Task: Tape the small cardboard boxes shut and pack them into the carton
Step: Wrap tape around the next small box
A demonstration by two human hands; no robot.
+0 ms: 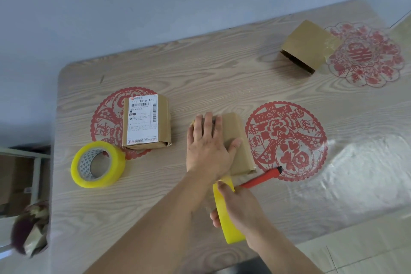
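A small plain cardboard box (236, 140) lies mid-table. My left hand (208, 145) presses flat on its top with straight fingers. Just below the box's near end, my right hand (241, 209) grips a yellow tape roll (226, 218) held on edge, its top close to the box. A second box (144, 121) with a white shipping label sits to the left. A third box (305, 45) lies at the far right of the table. Another yellow tape roll (97, 163) lies flat at the left.
A red utility knife (262, 177) lies on the table right of my right hand. Red paper-cut decorations (287, 140) sit under the table's clear cover. A brown carton (13, 182) stands on the floor beyond the table's left edge.
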